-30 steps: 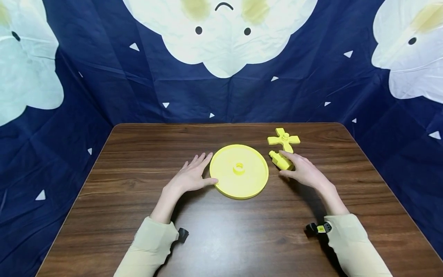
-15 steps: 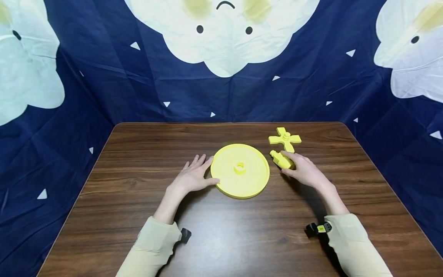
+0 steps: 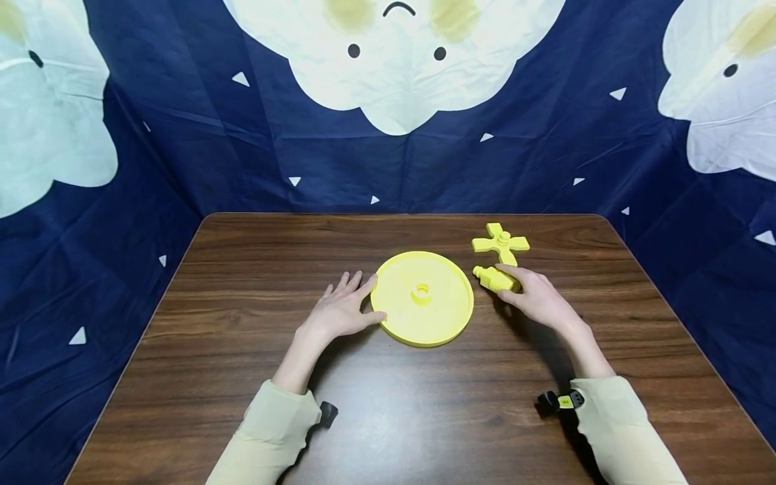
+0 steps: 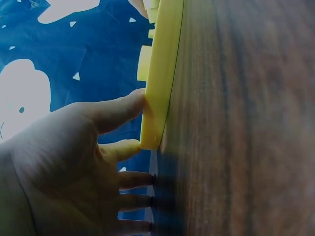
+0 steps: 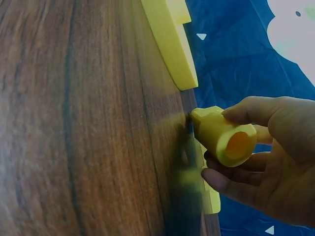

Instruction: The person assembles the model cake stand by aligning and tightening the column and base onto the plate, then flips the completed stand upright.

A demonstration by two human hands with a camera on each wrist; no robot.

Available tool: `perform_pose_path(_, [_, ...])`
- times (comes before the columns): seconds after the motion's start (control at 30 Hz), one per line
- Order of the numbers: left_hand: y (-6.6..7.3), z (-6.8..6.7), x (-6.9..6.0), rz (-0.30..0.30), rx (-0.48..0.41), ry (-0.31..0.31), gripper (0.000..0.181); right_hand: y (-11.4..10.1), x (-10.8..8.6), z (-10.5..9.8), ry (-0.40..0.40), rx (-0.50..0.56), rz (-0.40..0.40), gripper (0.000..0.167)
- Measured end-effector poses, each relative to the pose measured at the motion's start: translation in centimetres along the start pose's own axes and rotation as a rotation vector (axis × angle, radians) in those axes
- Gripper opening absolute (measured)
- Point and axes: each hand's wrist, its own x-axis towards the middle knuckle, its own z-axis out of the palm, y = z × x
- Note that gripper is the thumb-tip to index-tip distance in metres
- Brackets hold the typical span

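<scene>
A round, shallow yellow disc [image 3: 447, 306] with a raised rim and a short ring at its centre lies on the table. My left hand [image 3: 338, 313] is at its left side, fingers spread; thumb and index finger touch the rim [image 4: 162, 73]. To the right of the disc, my right hand [image 3: 538, 298] grips a yellow post [image 3: 492, 279] between thumb and fingers. The post has a narrow tip pointing left and a hollow round end, seen in the right wrist view on the yellow post [image 5: 210, 129]. Whether it touches the table I cannot tell.
Just behind the post lies a yellow four-armed cross piece [image 3: 500, 244] with a round knob on top. Everything rests on a dark wooden table [image 3: 242, 269]. A blue cloth [image 3: 339, 168] with white cloud shapes hangs behind and at both sides.
The post has turned in my right hand's grip, lying more level with its tip farther left-pointing. My left hand stays at the disc's rim. The whole head view has shifted slightly.
</scene>
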Motion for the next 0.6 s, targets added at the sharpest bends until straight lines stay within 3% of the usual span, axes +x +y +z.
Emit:
perform_pose_path(0.23, [0.2,0.1,-0.2,-0.01,-0.013,0.0,0.087,-0.4,-0.4,-0.3,0.092,0.028,0.02,0.054])
perform_pose_path(0.4, [0.4,0.2,-0.4,-0.017,-0.02,-0.001,0.088,-1.2,-0.6,-0.6,0.236,0.071,0.035,0.049])
perform_pose_path(0.6, [0.5,0.3,-0.6,-0.029,-0.019,-0.003,0.088,-2.7,-0.7,-0.6,0.398,0.193,0.052,0.043])
